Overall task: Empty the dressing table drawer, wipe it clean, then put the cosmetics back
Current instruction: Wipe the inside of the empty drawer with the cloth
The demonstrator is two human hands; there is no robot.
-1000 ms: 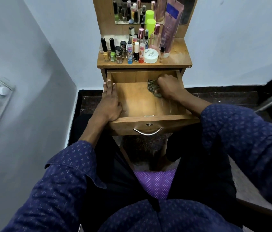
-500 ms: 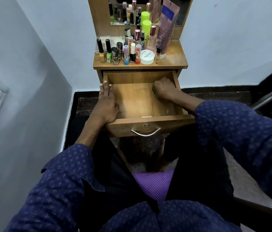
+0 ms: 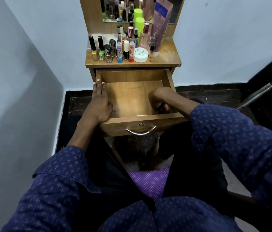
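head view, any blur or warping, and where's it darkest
Head view: wide-angle bending curves the walls at the edges; the cosmetics and drawer are sharp; the right hand is slightly smeared; deepest shadow lies under the drawer front; blue blur in the top right corner.

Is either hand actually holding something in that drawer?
Left hand lies flat on the drawer's left side, gripping nothing. Right hand is curled in the near right corner; whether it holds anything cannot be told.

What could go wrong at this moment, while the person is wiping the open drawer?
The drawer is pulled far out and the left hand rests flat on its left side wall; leaning on it might strain or tip it. The bottles stand crowded near the top's front edge, so a jolt from the right hand wiping could topple some.
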